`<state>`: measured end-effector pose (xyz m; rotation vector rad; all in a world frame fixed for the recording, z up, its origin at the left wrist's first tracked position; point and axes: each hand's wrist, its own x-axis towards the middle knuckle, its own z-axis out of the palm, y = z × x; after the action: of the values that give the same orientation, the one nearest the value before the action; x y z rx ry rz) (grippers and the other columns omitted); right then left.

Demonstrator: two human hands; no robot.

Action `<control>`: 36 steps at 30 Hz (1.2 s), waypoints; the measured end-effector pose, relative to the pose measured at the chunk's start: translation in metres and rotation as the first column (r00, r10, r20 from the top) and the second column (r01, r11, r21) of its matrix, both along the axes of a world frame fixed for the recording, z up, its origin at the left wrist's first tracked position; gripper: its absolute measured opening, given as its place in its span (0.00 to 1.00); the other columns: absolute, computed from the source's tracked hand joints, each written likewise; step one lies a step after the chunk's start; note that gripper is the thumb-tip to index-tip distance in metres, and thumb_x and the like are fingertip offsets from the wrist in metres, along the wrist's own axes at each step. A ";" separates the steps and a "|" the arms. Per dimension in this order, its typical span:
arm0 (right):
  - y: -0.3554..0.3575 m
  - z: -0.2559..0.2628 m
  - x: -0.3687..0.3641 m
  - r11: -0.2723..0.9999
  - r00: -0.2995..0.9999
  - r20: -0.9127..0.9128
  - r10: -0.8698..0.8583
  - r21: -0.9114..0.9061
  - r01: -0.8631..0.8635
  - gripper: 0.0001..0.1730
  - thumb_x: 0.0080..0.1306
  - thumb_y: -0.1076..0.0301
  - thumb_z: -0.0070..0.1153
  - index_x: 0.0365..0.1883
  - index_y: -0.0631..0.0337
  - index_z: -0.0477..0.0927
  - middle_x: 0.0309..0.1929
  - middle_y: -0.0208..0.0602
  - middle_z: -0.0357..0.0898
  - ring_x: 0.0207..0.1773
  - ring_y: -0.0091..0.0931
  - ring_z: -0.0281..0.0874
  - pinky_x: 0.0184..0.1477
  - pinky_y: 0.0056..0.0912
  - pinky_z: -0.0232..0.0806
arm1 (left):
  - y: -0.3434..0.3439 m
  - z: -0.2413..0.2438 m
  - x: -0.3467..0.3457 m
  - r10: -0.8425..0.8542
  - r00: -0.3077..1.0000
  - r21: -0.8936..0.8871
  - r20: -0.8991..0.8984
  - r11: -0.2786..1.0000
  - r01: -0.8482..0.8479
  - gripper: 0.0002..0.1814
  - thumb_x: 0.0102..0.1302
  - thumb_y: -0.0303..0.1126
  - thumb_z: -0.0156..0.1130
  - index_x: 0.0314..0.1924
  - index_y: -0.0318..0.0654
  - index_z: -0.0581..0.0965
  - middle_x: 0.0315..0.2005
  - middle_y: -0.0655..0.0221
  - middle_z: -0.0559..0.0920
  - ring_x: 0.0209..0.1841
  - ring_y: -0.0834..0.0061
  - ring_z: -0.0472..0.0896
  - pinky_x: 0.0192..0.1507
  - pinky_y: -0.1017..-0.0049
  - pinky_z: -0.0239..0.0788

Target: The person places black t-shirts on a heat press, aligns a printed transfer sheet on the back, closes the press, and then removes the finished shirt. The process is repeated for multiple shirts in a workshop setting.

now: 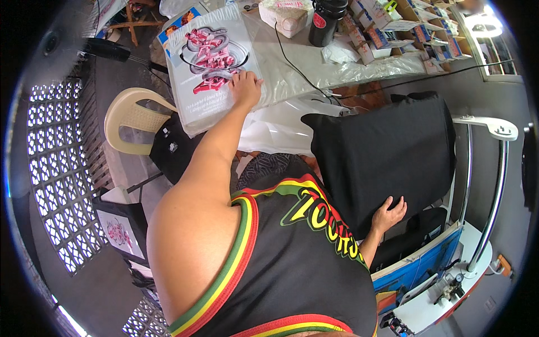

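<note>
My left hand point(246, 89) reaches forward and rests, fingers slightly bent, on the lower right part of a printed sheet point(210, 101). The sheet shows a grey snake around red shapes, bears writing, and lies on the plastic-covered table point(294, 69) over a blue print point(185, 19). My right hand point(389, 215) touches the near edge of a black cloth or garment point(383, 156), its fingers spread. The cloth is draped over a broad, flat support, which it mostly hides. Neither hand is seen gripping anything.
Behind stand a wrapped white block point(284, 17), a black tumbler point(327, 21) and cardboard bins point(391, 33); a black cable crosses the table. At left are a cream plastic chair point(126, 122) and a fan point(105, 48). A white machine with metal posts point(490, 206) stands right.
</note>
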<state>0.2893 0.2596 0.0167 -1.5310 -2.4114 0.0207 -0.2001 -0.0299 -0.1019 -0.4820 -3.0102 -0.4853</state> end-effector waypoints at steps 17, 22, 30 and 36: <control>-0.001 0.006 -0.001 1.000 0.991 -0.131 0.009 0.013 -0.007 0.26 0.69 0.57 0.56 0.61 0.63 0.74 0.66 0.53 0.67 0.69 0.45 0.62 0.71 0.47 0.55 | -0.092 0.046 -0.100 0.292 0.955 0.358 0.058 0.886 -0.293 0.13 0.61 0.36 0.56 0.37 0.37 0.83 0.35 0.51 0.85 0.43 0.50 0.84 0.47 0.59 0.74; -0.007 0.032 -0.010 0.992 0.971 -0.233 0.049 0.123 -0.021 0.21 0.64 0.67 0.59 0.54 0.66 0.78 0.61 0.51 0.73 0.65 0.45 0.68 0.67 0.47 0.60 | -0.168 0.222 -0.115 0.384 0.886 0.475 -0.260 0.850 -0.229 0.10 0.63 0.33 0.61 0.38 0.33 0.82 0.35 0.57 0.86 0.37 0.63 0.85 0.45 0.68 0.74; -0.030 0.118 -0.138 0.654 0.494 -0.862 -0.113 -0.439 -0.617 0.16 0.74 0.66 0.51 0.52 0.69 0.79 0.53 0.46 0.81 0.53 0.31 0.81 0.58 0.35 0.72 | 0.016 0.343 0.053 -0.550 0.825 0.718 -0.130 0.521 0.461 0.06 0.70 0.30 0.60 0.43 0.37 0.77 0.32 0.71 0.78 0.37 0.81 0.76 0.45 0.76 0.70; -0.027 0.121 -0.155 -0.108 0.391 -0.814 -0.428 -0.384 -0.917 0.35 0.72 0.47 0.52 0.69 0.63 0.67 0.61 0.44 0.75 0.56 0.29 0.76 0.57 0.33 0.70 | 0.117 0.281 0.219 -0.992 -0.121 0.680 0.044 -0.059 0.731 0.07 0.63 0.28 0.62 0.40 0.35 0.77 0.35 0.55 0.81 0.39 0.53 0.81 0.44 0.60 0.73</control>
<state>0.1342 0.2325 0.1374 -0.3487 -1.3367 2.5996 0.0192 0.0872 0.1789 -2.9253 -1.9154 -1.5560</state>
